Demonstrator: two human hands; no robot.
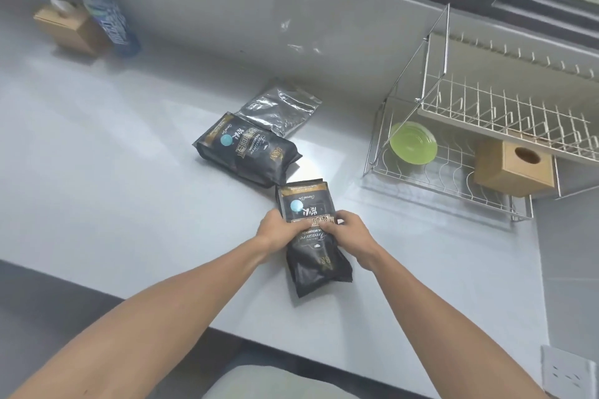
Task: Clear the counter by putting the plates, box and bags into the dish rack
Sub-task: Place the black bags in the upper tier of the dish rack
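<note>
A black bag with gold print (316, 256) lies on the grey counter near its front edge. My left hand (277, 230) grips its left side and my right hand (348, 232) grips its right side. A second black bag (249, 152) lies behind it, and a silver foil bag (280, 108) rests just beyond that one. The wire dish rack (453, 185) stands at the right. In its lower tier are a green plate (413, 142) and a wooden box with a round hole (515, 168).
At the far left of the counter stand a cardboard tissue box (64, 27) and a blue bottle (107, 16) against the wall. A white wall socket (567, 372) is at the lower right. A window runs above the rack.
</note>
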